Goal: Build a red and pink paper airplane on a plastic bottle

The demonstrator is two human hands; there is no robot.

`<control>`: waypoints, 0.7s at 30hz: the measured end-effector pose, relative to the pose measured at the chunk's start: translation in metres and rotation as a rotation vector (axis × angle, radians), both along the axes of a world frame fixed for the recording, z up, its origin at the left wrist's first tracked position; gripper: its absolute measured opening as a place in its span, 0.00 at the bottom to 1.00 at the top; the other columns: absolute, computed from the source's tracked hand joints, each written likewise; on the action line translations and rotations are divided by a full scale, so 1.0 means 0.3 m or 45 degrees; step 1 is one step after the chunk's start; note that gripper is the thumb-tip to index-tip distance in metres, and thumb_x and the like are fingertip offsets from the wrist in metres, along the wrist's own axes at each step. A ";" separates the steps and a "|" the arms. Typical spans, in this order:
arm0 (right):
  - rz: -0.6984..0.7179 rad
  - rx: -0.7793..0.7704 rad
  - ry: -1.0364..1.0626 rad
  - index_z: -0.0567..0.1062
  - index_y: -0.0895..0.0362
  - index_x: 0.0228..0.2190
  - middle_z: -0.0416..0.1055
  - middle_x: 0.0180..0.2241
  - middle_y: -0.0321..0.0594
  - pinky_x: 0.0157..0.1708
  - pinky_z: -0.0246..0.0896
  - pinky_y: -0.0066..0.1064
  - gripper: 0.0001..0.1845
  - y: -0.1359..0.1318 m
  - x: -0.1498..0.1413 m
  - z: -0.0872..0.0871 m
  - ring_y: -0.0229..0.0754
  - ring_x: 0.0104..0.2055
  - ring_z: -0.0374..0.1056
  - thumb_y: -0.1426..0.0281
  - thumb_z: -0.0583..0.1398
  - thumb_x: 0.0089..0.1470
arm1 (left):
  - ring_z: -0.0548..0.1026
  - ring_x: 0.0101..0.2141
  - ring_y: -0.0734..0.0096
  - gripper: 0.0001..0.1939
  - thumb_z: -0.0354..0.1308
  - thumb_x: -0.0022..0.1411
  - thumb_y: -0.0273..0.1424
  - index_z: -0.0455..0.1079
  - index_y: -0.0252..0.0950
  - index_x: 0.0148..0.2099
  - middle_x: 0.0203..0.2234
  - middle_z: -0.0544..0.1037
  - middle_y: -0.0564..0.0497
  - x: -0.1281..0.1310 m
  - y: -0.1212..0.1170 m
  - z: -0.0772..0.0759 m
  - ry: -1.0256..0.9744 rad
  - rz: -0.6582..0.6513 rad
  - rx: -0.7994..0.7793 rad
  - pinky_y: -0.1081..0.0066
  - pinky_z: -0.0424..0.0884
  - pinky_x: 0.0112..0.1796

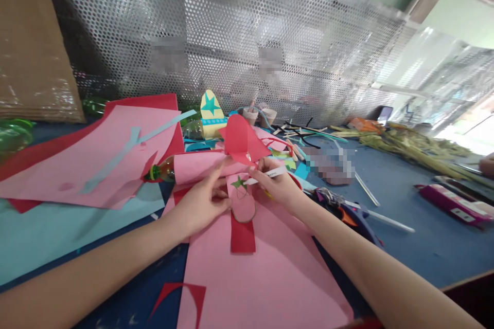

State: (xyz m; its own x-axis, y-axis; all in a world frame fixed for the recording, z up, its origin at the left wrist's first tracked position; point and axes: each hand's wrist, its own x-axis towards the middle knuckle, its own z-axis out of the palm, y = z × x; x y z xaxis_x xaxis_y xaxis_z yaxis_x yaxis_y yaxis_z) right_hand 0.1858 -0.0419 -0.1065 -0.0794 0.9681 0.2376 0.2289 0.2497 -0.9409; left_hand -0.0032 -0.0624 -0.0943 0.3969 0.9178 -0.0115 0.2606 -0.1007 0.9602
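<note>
My left hand (206, 196) is closed at the left edge of a pink paper cutout (244, 209) with a rounded lower end, its thumb and fingertips on the paper. A small green star (239, 183) lies on the cutout's upper part, above a drawn star outline. In my right hand (280, 185) is a slim white pen-like tool (275, 171) with dark lettering, its tip beside the star. Under the cutout runs a red paper strip (243, 239). Just beyond my hands lies a plastic bottle wrapped in pink paper (197, 165), with a red paper piece (241, 136) standing behind it.
Large pink sheets (262, 277) cover the table before me. Pink, red and blue paper (96, 149) lies to the left. A dark blue glue gun (358, 221), a purple case (450, 203) and dried stalks (409, 146) are on the right. A yellow-wrapped bottle (212, 121) lies behind.
</note>
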 end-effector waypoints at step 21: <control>0.009 0.025 0.065 0.60 0.53 0.19 0.56 0.13 0.25 0.19 0.42 0.27 0.17 0.003 -0.005 0.003 0.32 0.16 0.50 0.60 0.62 0.45 | 0.77 0.40 0.62 0.41 0.54 0.53 0.22 0.43 0.37 0.67 0.44 0.78 0.44 0.001 -0.004 0.015 0.036 0.009 -0.013 0.63 0.71 0.41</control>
State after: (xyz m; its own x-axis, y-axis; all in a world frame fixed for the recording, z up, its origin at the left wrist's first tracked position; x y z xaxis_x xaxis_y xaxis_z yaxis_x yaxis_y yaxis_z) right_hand 0.1842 -0.0409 -0.1055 -0.0739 0.9626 0.2608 0.1791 0.2701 -0.9460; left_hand -0.0029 -0.0635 -0.0898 0.3897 0.9204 -0.0319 0.2881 -0.0890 0.9535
